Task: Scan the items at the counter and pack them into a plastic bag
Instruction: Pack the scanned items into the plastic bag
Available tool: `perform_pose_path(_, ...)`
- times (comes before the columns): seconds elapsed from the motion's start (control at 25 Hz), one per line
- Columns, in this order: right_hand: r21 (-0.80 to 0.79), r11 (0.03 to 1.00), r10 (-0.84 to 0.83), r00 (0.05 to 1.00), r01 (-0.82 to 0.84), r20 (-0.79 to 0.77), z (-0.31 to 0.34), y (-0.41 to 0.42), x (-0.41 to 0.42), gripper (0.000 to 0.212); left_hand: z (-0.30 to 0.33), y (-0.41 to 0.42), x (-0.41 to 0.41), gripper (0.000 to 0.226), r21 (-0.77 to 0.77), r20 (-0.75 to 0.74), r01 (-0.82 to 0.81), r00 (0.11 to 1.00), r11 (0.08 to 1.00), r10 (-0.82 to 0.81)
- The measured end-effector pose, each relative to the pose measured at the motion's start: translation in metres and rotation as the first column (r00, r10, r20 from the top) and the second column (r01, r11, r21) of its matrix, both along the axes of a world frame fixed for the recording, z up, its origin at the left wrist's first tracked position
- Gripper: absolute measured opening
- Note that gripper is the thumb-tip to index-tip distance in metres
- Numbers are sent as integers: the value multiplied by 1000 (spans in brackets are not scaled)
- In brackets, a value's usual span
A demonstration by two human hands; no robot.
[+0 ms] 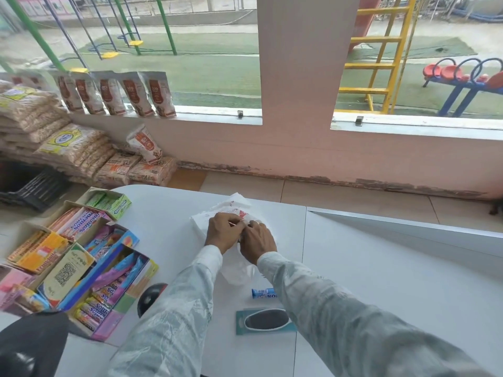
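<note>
Working the bag open is where I judge we are: both hands meet over it on the counter, out in front of me. My left hand is pinched on a fold of the thin film, fingers curled; my right hand is bunched just beside it, touching or nearly so, gripping the same plastic as far as I can see. I can't tell whether the mouth is open yet.

Packing looks barely begun. Nothing shows clearly inside the bag. Two items lie behind the hands, toward me and partly under my right sleeve: a blue mint roll and, nearer still, a teal carded pack holding something dark and oval. Whether they're scanned, I can't say. A dark rounded device, maybe the scanner, sits by my left forearm.

The bag itself is white, translucent, crumpled, with a red print near my fingertips, lying flat and slack. Candy boxes crowd off to my left.
</note>
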State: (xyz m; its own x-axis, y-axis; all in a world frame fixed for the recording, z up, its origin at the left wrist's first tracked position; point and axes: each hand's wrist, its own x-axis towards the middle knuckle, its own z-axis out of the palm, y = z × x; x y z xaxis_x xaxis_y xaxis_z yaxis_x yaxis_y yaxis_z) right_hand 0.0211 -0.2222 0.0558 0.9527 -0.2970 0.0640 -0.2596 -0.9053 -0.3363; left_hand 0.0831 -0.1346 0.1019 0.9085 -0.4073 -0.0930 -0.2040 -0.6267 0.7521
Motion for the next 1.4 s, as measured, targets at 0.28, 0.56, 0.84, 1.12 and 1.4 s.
perform_pose_path(0.28, -141, 882, 457, 889, -450, 19, -24, -27, -73, 23, -20, 20, -3, 17, 36, 9, -75, 997, 997, 75)
perform_pose_path(0.56, -96, 831, 495, 807, -548, -322, -85, -48, -147, 40, -38, 28, -15, 20, 73, -18, -124, 992, 990, 125)
perform_pose_path(0.84, -114, 892, 368, 851, -437, -374, -76, -38, -132, 31, -33, 30, -16, 18, 81, -11, -108, 994, 991, 110)
perform_pose_path(1.12, -44, 995, 73, 974, -84, -214, -47, -33, -107, 30, -31, 28, -11, 15, 71, -21, -105, 994, 992, 107)
perform_pose_path(1.4, 91, 994, 67, 992, -57, -105, -10, 3, -23, 22, -34, 32, -7, 16, 65, -23, -61, 998, 996, 63)
